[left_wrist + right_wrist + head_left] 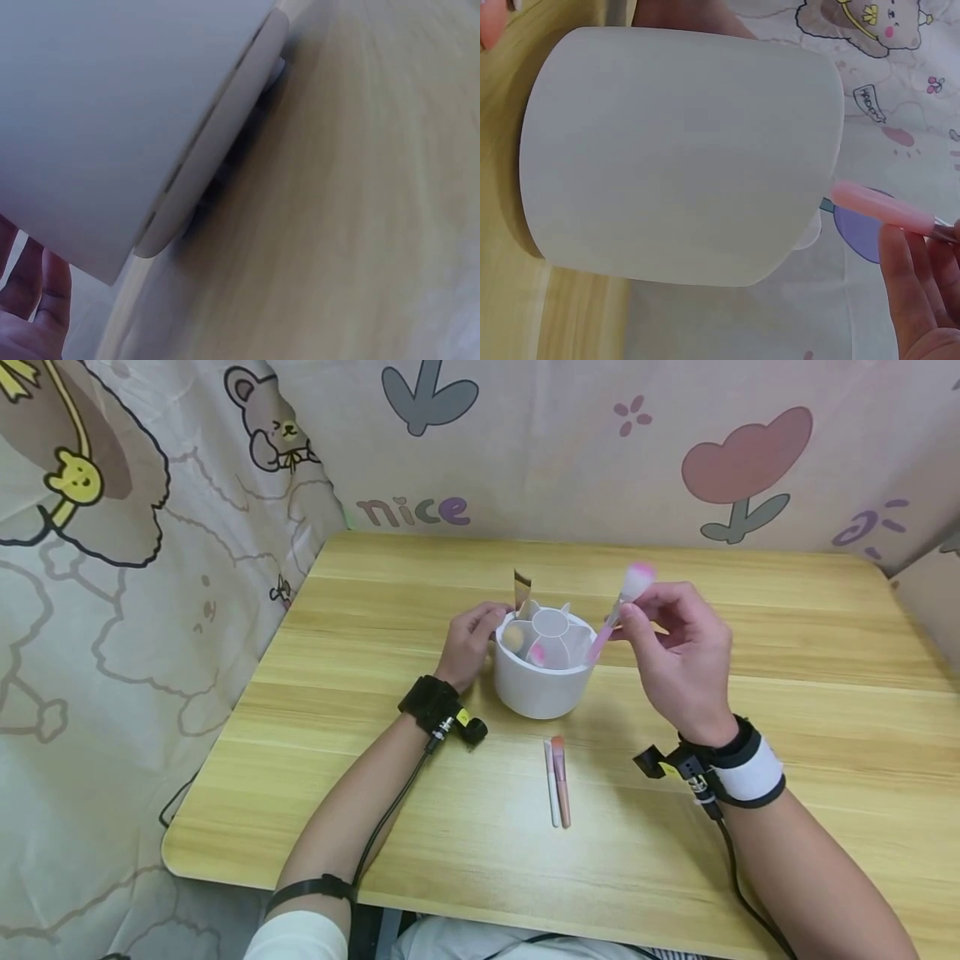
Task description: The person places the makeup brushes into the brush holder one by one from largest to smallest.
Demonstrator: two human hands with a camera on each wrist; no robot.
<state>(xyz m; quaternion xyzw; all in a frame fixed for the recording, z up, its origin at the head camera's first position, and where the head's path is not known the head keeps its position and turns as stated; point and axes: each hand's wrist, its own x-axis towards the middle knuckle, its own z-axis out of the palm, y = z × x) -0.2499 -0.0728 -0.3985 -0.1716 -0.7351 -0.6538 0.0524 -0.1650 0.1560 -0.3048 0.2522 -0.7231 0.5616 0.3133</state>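
Observation:
A round white makeup brush holder (pixel 542 695) with divided compartments stands on the table. My left hand (pixel 468 642) holds its left side near the rim; in the left wrist view some fingers (pixel 54 289) show beside the white wall. With thumb and fingers my right hand (pixel 693 652) pinches a pink makeup brush (pixel 637 582), bristles up. The brush's handle (pixel 877 205) slants down to the holder's right rim. Inside the holder are a brown-tipped flat brush (pixel 522 587), a yellowish round tip (pixel 513 637) and a pink tip (pixel 537 653).
In front of the holder, a thin white brush (pixel 551 785) and a pink-handled brush (pixel 561 783) lie side by side on the wooden table (pixel 337 793). Patterned cloth (pixel 555 468) hangs behind the table and along its left side. Cables run from both wrist cameras.

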